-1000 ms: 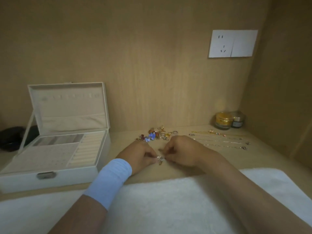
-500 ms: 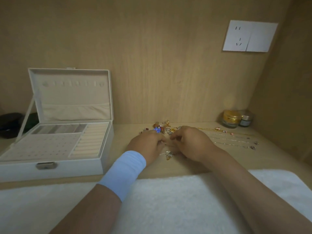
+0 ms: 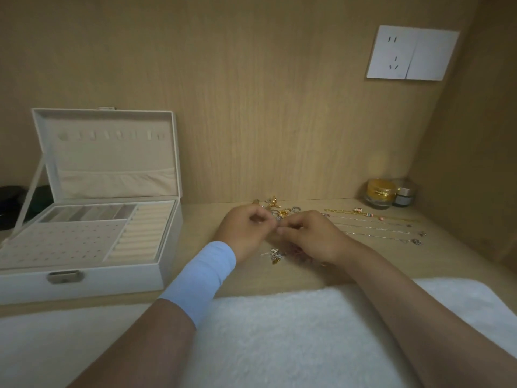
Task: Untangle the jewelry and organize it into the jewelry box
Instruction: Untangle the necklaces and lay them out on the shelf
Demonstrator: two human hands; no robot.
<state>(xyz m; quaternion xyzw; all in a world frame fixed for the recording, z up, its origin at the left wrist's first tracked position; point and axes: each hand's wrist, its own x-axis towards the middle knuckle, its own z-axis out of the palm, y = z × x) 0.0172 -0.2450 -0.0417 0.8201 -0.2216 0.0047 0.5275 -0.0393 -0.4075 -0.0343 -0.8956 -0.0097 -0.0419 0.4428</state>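
Lying with its long side across the view, the jewelry box (image 3: 84, 278) sits at the left of the wooden table (image 3: 195, 219), with its metal latch (image 3: 65, 276) facing the person and its lid (image 3: 112, 152) standing upright at the back. It is white outside and cream inside. A dotted earring panel (image 3: 56, 242) fills the near left, ring rolls (image 3: 142, 233) run front to back down the right side, and small compartments line the back.

The jewelry heap (image 3: 275, 208), gold and silver, lies near the back wall, just behind the hands. Four chains (image 3: 375, 226) are stretched left to right, side by side, on the right of the table. A loose charm (image 3: 275, 256) rests between the wrists.

The left hand (image 3: 243, 228) and right hand (image 3: 310, 236) meet in front of the heap with fingers curled, their tips pinching a small tangled piece (image 3: 277, 219) too fine to make out. They hide the heap's near edge.

A pale blue wristband (image 3: 201, 275) wraps the left wrist. A white towel (image 3: 279, 331) lies under the forearms. A gold jar (image 3: 382, 191) and a grey jar (image 3: 404, 194) stand in the right corner, below a wall socket (image 3: 411, 53).
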